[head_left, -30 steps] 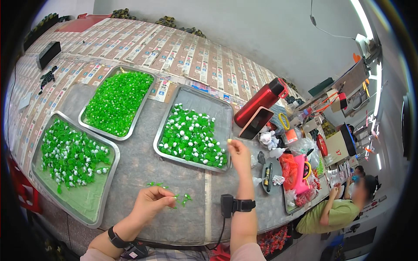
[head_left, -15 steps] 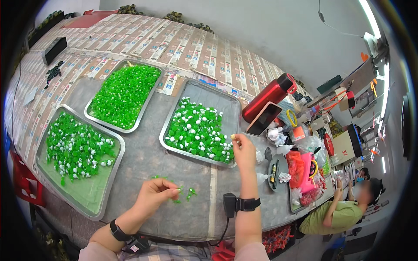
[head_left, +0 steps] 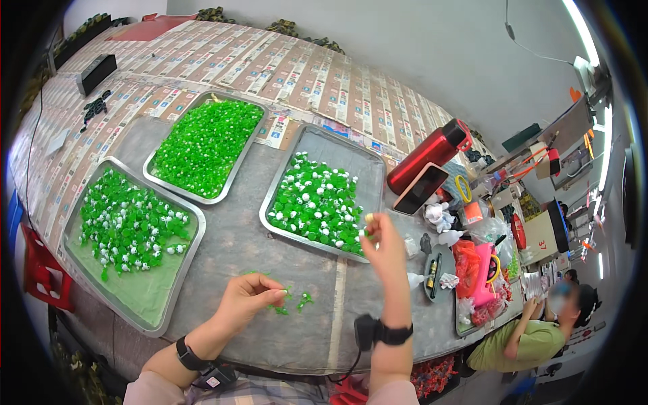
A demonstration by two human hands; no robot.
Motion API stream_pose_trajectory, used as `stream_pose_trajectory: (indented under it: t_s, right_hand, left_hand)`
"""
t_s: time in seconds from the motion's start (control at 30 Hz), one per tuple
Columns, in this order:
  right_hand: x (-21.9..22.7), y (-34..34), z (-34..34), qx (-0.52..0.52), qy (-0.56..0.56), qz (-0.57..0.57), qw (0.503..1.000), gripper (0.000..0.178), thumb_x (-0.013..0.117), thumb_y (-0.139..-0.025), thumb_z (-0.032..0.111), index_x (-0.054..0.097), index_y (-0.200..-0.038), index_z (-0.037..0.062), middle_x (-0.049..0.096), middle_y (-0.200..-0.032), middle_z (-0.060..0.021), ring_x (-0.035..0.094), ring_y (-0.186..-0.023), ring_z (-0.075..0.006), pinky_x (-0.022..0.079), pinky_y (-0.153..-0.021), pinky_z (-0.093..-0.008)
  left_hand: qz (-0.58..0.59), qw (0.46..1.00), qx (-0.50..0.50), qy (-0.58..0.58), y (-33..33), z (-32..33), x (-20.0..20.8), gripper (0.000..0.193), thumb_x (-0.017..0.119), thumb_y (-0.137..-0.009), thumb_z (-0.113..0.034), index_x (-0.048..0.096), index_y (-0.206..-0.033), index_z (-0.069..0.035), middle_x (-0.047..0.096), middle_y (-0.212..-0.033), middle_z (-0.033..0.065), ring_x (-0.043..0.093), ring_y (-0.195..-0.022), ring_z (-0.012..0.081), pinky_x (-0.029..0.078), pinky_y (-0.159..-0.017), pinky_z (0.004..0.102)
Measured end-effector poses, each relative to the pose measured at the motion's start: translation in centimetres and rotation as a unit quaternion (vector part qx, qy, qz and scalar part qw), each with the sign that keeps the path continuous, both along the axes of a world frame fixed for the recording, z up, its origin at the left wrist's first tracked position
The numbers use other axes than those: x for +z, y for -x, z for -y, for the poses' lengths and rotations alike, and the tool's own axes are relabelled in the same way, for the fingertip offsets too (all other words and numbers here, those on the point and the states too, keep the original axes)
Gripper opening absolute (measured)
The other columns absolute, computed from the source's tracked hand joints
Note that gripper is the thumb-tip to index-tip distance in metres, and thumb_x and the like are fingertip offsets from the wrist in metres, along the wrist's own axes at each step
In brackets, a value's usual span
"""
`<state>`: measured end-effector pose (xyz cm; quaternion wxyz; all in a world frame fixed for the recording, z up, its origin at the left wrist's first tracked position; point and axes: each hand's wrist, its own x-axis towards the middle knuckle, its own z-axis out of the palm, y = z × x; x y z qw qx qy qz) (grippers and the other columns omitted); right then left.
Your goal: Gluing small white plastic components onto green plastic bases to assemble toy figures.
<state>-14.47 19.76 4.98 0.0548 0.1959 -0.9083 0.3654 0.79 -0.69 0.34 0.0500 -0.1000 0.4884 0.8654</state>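
My left hand is above the near part of the table, thumb and forefinger pinched on a small green plastic piece that is mostly hidden. Beside its fingertips lie several loose green pieces. My right hand is at the right front corner of a metal tray, which holds green pieces with white balls. Its thumb and forefinger are apart, and the forefinger has a yellowish tip. A white spot shows by the thumb; whether it touches the skin is unclear.
Further left are a tray of green-and-white pieces and a tray of small green pieces. Right of my right hand stand a red flask, a phone and a small dish. A co-worker sits at the far right.
My right hand's thumb and forefinger have moved apart at the tray corner. My left hand keeps its pinch above the loose pieces. The whole view has shifted slightly.
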Motion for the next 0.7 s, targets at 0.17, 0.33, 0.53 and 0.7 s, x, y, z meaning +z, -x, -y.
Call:
stream_pose_trajectory:
  t_s: [0.17,0.33,0.53,0.7]
  right_hand:
    - [-0.8,-7.9,2.7,0.144,0.139,0.199,0.959,0.022,0.057,-0.072,0.0,0.05,-0.092,0.0012,0.051,-0.075,-0.0023,0.055,-0.075,-0.0109,0.045,-0.064,-0.0219]
    - [-1.6,-10.5,3.8,0.117,0.322,0.375,0.862,0.019,0.055,-0.073,-0.003,0.05,-0.092,-0.0013,0.053,-0.081,-0.0039,0.055,-0.075,-0.0113,0.046,-0.066,-0.0214]
    - [-2.1,-11.6,3.3,0.086,0.355,0.373,0.853,0.022,0.056,-0.075,0.0,0.051,-0.096,-0.0018,0.056,-0.085,-0.0071,0.055,-0.074,-0.0095,0.045,-0.064,-0.0191]
    - [-1.7,-11.6,2.9,0.11,0.337,0.418,0.836,0.021,0.057,-0.075,0.002,0.051,-0.095,-0.0017,0.057,-0.085,-0.0064,0.055,-0.075,-0.0104,0.045,-0.064,-0.0195]
  left_hand:
    - [-0.042,0.999,-0.014,-0.019,-0.2,-0.1,0.5,0.007,0.059,-0.074,-0.004,0.057,-0.079,0.0,0.059,-0.077,0.0075,0.055,-0.069,0.0111,0.045,-0.062,0.0229]
    - [-0.052,0.998,-0.035,-0.021,-0.3,-0.8,0.9,0.007,0.059,-0.073,-0.003,0.055,-0.078,0.0,0.059,-0.083,0.0112,0.056,-0.069,0.0144,0.045,-0.062,0.0253]
    - [-0.028,0.999,-0.019,-0.034,-0.3,-0.7,0.4,0.008,0.059,-0.073,-0.005,0.055,-0.079,-0.001,0.059,-0.084,0.0116,0.056,-0.07,0.0143,0.046,-0.063,0.0258]
    - [-0.045,0.996,-0.048,-0.054,-0.1,-0.5,0.3,0.009,0.059,-0.073,-0.006,0.055,-0.079,-0.001,0.059,-0.084,0.0121,0.056,-0.07,0.0143,0.046,-0.063,0.0261]
